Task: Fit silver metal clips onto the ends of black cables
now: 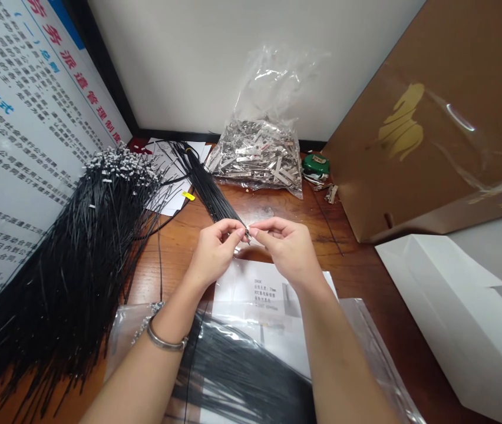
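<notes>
A bundle of thin black wires [210,188] lies on the table, with its near ends at my fingertips. My left hand [218,250] is closed in a pinch on the wire ends, where small silvery tips show. From the other side my right hand [289,244] pinches at the same spot with thumb and forefinger. What sits between its fingertips is too small to make out. Below my hands, a clear plastic bag [251,353] holds more black wires and partly covers a printed white sheet [237,282].
A large heap of black wires with white ends [69,253] fills the left side. At the back stand a clear bag of metal clips [260,153] and a green tape measure [315,164]. A brown box [445,118] and a white box [454,318] are on the right.
</notes>
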Tool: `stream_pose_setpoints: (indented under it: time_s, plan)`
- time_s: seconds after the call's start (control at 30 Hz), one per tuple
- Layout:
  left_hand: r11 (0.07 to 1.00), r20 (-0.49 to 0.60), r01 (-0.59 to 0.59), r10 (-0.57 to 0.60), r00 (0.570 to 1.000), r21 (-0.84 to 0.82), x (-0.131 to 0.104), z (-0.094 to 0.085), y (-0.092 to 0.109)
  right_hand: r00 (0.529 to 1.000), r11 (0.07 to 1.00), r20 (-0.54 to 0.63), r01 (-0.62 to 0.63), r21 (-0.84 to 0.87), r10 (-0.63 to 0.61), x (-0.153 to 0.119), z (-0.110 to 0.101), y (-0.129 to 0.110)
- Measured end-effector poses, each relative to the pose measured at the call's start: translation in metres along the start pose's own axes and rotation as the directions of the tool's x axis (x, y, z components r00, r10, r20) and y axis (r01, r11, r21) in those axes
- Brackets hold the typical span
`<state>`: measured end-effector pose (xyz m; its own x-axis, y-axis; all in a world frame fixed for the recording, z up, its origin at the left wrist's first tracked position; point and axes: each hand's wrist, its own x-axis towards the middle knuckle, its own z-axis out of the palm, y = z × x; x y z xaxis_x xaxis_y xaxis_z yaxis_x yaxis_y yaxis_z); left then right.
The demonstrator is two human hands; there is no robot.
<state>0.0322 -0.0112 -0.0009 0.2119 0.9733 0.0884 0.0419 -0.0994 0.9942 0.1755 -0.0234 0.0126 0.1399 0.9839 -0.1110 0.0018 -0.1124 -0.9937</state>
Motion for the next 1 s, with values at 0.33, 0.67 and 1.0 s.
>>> stream_pose_setpoints:
  time_s: [0.33,0.67,1.0]
  plan:
    - [0.999,-0.023,-0.017,0.017,1.0,0.031,-0.0002,-0.0005,-0.0021,1.0,1.0,0.011,0.006,-0.009,-0.006,-0.0008,0.0035,-0.0006]
    - [0.987,-0.062,0.09,-0.099,0.993,-0.136,0.0018,0.0021,-0.0004,0.999,1.0,-0.033,0.005,0.01,-0.005,-0.0012,0.004,0.0005]
    - [0.974,-0.032,0.107,-0.116,0.993,-0.201,0.0026,0.0026,-0.0002,1.0,0.999,0.006,-0.004,0.041,0.003,-0.001,0.0024,0.0011]
